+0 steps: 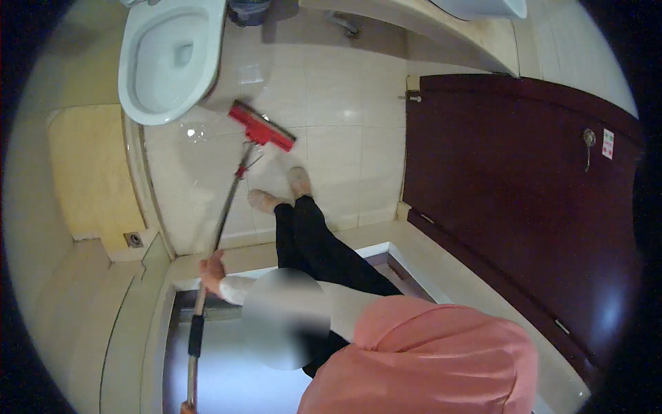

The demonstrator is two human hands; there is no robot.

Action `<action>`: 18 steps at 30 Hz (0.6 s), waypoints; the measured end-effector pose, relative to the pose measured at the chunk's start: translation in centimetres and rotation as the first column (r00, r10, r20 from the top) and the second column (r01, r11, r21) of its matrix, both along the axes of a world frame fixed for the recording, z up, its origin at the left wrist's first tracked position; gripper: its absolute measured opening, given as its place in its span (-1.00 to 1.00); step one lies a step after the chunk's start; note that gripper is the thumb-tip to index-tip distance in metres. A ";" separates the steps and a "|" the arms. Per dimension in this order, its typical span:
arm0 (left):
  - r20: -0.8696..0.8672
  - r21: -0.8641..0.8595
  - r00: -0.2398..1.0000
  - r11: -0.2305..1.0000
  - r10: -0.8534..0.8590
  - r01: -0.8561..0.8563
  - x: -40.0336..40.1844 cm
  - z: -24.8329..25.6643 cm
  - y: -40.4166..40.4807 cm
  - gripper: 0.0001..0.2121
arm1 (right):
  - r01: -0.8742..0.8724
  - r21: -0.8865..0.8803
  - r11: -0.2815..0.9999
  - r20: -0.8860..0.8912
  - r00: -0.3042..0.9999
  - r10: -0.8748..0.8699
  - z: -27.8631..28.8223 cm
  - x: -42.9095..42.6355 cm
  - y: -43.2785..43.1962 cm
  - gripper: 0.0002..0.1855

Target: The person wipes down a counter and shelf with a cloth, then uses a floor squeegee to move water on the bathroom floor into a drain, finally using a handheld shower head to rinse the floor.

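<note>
A sponge mop with a red plastic head [261, 129] rests on the pale tiled floor in front of the toilet. Its metal pole [226, 212] runs down the view on the left, with a black foam grip [196, 335] partway along. My right hand [212, 271] is closed around the pole above that lever end, below the foam grip. Only a little of my left hand [187, 408] shows at the bottom edge, on the upper pole; the rest is cut off. My feet [279, 191] stand just behind the mop head.
A white toilet [170, 62] stands at upper left, near a dark bin [250, 11]. Water glistens on the tiles [331, 111]. At right is a dark red-brown door [517, 171] with a lever handle [588, 147]. A counter [439, 33] juts out above. A raised threshold [243, 248] crosses behind my feet.
</note>
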State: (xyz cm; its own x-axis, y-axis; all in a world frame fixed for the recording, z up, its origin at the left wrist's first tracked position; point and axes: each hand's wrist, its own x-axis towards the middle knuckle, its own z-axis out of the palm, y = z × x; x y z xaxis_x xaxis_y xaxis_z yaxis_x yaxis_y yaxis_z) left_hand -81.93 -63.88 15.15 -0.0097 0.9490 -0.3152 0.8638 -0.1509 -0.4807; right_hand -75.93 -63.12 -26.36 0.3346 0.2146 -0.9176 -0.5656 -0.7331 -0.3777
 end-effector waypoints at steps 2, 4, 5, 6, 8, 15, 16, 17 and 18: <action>-0.117 0.220 0.987 0.967 -0.106 0.130 0.6 2.3 -0.8 -0.62 | 0.294 -0.068 0.953 -0.491 0.822 -0.289 8.2 1.4 2.8 -0.51; -0.270 0.398 0.956 0.890 -0.120 0.224 2.0 3.5 -1.9 -0.69 | 0.391 -0.118 0.913 -0.577 0.721 -0.383 10.7 1.6 3.4 -0.75; -0.313 0.481 0.946 0.844 -0.089 0.238 3.5 3.4 -2.3 -0.73 | 0.398 -0.109 0.911 -0.631 0.681 -0.373 11.1 2.4 3.2 -0.78; -0.454 0.381 0.856 0.814 -0.248 0.438 3.3 3.9 -2.7 -0.81 | 0.402 -0.102 0.910 -0.683 0.637 -0.357 11.5 3.2 3.0 -0.82; -0.417 0.500 0.827 0.665 -0.376 0.554 5.9 4.8 -1.9 -0.84 | 0.483 -0.059 0.874 -0.660 0.638 -0.397 11.7 4.4 3.0 -0.73; 0.078 0.936 0.846 0.332 -0.527 0.120 -0.4 3.2 -0.4 -0.75 | 0.630 -0.011 0.776 -0.690 0.557 -0.462 16.3 14.0 -4.2 -0.82; 0.292 0.938 0.778 0.327 -0.557 -0.118 -2.4 1.2 0.0 -0.70 | 0.742 0.044 0.669 -0.619 0.546 -0.565 15.2 15.4 -4.9 -0.85; 0.479 0.878 0.665 0.332 -0.573 -0.346 -4.2 -0.5 0.4 -0.65 | 0.731 -0.066 0.679 -0.614 0.507 -0.605 15.1 18.4 -5.0 -0.81; 0.534 0.838 0.557 0.309 -0.636 -0.450 -2.0 -2.9 1.1 -0.52 | 0.786 -0.076 0.614 -0.554 0.479 -0.681 14.3 20.7 -6.9 -0.80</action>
State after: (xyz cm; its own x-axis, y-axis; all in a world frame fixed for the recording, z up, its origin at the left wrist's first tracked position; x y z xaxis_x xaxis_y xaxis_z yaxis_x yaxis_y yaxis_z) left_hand -83.94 -62.82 12.22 -0.2120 0.5225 0.8259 0.8845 -0.2568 0.3895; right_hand -55.24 -70.06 -12.05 -0.0310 0.2703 -0.9623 -0.9947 0.0857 0.0561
